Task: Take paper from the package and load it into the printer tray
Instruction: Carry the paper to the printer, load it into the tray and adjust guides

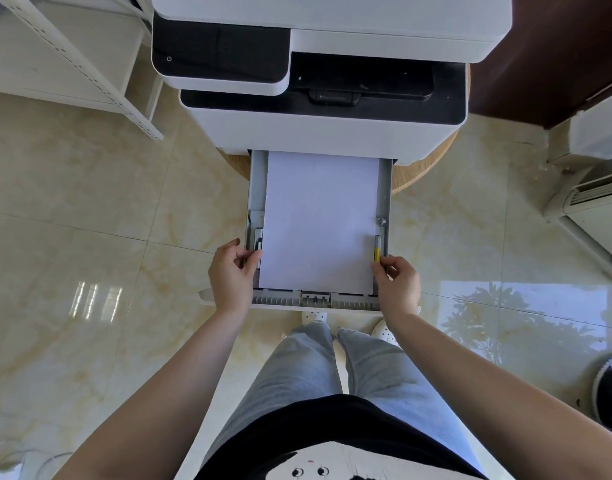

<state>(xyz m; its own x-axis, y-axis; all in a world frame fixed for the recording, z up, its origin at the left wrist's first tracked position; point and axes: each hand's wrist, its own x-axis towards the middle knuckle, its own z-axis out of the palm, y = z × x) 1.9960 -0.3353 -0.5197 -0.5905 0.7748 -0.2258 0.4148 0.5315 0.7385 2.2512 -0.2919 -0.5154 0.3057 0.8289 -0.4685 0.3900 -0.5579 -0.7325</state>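
Observation:
A white and black printer stands on a round wooden stool, with its grey paper tray pulled out toward me. A stack of white paper lies flat inside the tray. My left hand pinches the tray's left side guide near the front corner. My right hand grips the right side guide, just below its yellow tab. Both hands touch the paper's edges. The paper package is out of view.
A white metal shelf frame stands at the left rear. A white appliance sits on the floor at the right, and a dark round object lies at the lower right. Glossy floor tiles surround the stool. My legs are under the tray's front.

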